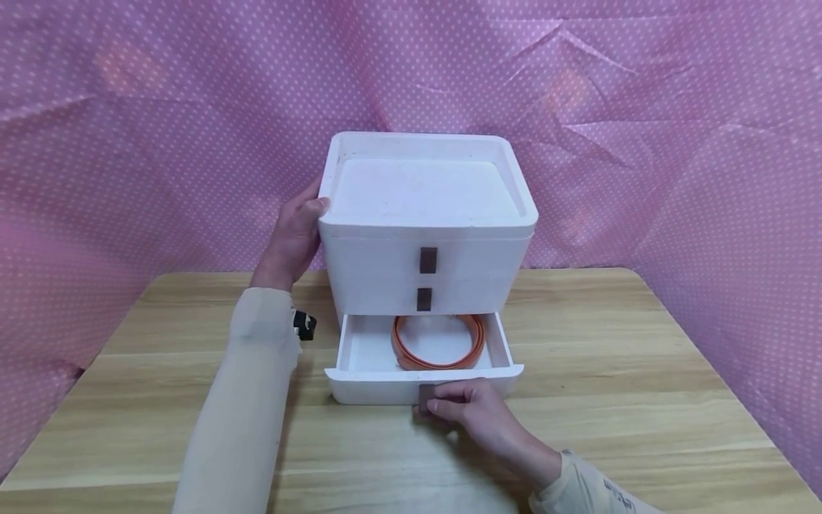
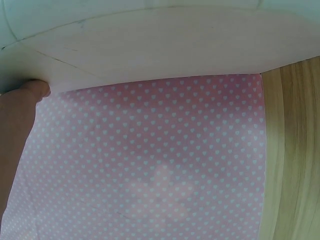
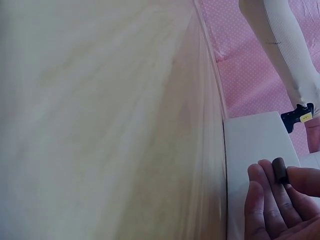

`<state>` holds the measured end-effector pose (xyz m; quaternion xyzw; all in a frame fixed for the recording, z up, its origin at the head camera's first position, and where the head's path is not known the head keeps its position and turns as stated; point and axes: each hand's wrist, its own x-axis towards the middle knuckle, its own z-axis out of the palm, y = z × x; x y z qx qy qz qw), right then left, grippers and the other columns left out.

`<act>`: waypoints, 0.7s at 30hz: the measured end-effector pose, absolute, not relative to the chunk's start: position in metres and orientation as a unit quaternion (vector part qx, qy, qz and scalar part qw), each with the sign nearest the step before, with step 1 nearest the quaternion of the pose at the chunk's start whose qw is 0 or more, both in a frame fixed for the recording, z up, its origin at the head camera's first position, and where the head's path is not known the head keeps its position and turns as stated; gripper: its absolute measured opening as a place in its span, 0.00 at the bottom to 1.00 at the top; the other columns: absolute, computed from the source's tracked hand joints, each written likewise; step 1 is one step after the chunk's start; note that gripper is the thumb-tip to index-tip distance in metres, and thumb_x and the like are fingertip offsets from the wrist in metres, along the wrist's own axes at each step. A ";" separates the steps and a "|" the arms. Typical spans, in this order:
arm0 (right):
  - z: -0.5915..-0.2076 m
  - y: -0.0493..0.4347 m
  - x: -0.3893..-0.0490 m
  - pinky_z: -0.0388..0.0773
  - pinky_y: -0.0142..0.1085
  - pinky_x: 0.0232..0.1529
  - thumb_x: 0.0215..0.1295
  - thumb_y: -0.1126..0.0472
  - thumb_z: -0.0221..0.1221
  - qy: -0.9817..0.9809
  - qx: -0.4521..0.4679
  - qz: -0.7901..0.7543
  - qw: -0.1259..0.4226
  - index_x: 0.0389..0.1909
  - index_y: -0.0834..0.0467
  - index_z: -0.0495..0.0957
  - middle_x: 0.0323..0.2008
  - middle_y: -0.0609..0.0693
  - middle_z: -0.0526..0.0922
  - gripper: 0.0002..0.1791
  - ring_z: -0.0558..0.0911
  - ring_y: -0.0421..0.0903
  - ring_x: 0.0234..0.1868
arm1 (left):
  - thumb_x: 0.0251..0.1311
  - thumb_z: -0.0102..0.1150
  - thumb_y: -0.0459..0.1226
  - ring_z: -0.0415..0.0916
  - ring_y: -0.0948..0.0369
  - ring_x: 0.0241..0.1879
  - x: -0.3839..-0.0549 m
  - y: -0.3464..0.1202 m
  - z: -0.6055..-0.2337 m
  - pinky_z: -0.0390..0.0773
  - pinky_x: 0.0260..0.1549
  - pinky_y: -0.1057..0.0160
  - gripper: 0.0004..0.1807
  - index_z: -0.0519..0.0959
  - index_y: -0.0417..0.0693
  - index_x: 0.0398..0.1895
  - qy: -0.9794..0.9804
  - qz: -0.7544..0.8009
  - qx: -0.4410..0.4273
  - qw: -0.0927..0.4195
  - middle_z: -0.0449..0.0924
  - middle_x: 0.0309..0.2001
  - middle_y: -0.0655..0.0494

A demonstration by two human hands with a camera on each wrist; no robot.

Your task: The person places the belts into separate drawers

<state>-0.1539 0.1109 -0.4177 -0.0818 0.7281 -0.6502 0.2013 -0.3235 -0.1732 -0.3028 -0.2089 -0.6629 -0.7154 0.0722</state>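
A white drawer cabinet (image 1: 372,271) stands on the table, its lowest drawer (image 1: 379,389) pulled out. Inside that drawer lies a coiled orange-brown band (image 1: 403,355), like a belt or strap. My right hand (image 1: 481,417) pinches the brown pull tab (image 1: 427,397) on the drawer's front between thumb and fingers. The right wrist view shows the same tab (image 3: 280,170) under the thumb. At the cabinet's upper left side, my left hand (image 1: 295,232) grips the body, thumb over the top rim. In the left wrist view a digit (image 2: 37,90) touches the white wall.
Two upper drawers are closed, with brown tabs (image 1: 428,260) on their fronts. A shallow recessed tray (image 1: 417,189) forms the cabinet's top. Pink dotted cloth (image 1: 193,143) hangs behind and beside the wooden table (image 1: 610,371). A black device (image 1: 305,325) sits on the left wrist.
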 end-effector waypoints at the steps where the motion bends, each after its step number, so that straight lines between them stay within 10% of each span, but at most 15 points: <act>1: -0.418 0.111 -0.154 0.78 0.35 0.42 0.65 0.64 0.61 0.729 -0.081 -0.650 0.200 0.41 0.67 0.85 0.39 0.57 0.87 0.10 0.83 0.44 0.42 | 0.66 0.46 0.42 0.54 0.54 0.72 -0.324 -0.173 -0.303 0.55 0.70 0.54 0.34 0.57 0.56 0.77 -0.664 -0.714 -0.209 0.073 0.55 0.75 0.56; 21: -0.419 0.110 -0.162 0.81 0.40 0.35 0.66 0.65 0.60 0.739 -0.078 -0.640 0.195 0.42 0.69 0.84 0.38 0.60 0.87 0.10 0.83 0.48 0.35 | 0.67 0.45 0.42 0.51 0.55 0.73 -0.324 -0.174 -0.303 0.52 0.71 0.53 0.34 0.56 0.57 0.77 -0.662 -0.718 -0.202 0.070 0.54 0.76 0.57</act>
